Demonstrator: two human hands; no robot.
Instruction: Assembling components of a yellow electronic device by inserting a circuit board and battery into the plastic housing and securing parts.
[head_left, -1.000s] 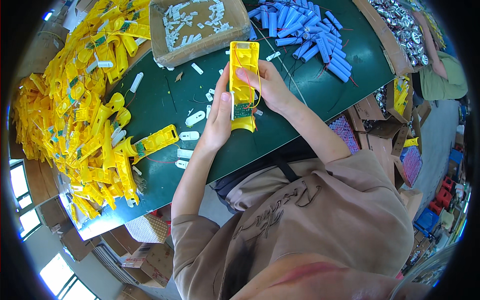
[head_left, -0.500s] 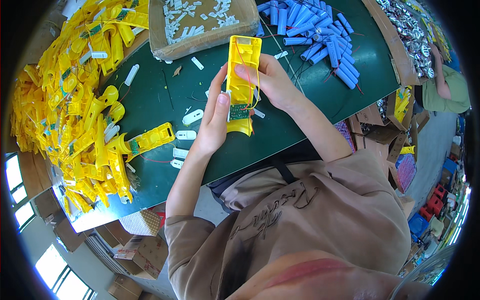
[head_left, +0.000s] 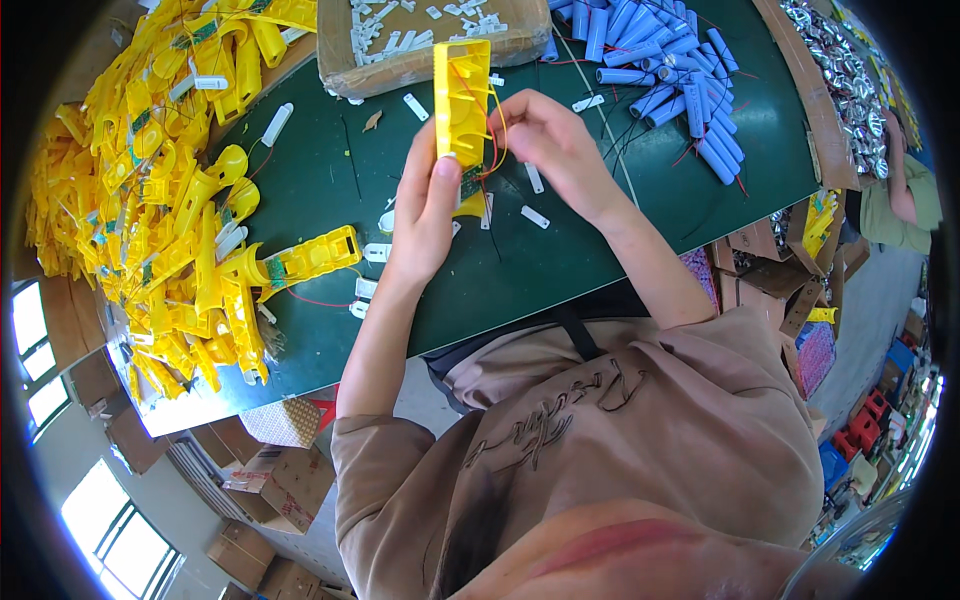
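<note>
My left hand (head_left: 424, 215) is closed around the lower left side of an open yellow plastic housing (head_left: 463, 85), held upright above the table. Ribs line the inside of this half shell, and a green circuit board shows partly near its lower end. Thin red and yellow wires (head_left: 489, 170) loop out from its right side. Beside that edge, my right hand (head_left: 555, 145) has its fingertips pinched together at the wires. Small white plastic pieces (head_left: 535, 217) lie on the green table (head_left: 560, 262) around the hands.
Yellow housings with boards (head_left: 170, 250) are heaped on the left. A cardboard box (head_left: 440, 62) of small white parts stands at the back. Blue cylindrical cells (head_left: 690, 90) with wires are piled at back right. Shiny metal parts (head_left: 830, 75) lie beyond. Another person (head_left: 900, 200) is at far right.
My right hand has let go of the housing's upper right side and moved right to its wires. The housing has shifted slightly left and up in my left hand.
</note>
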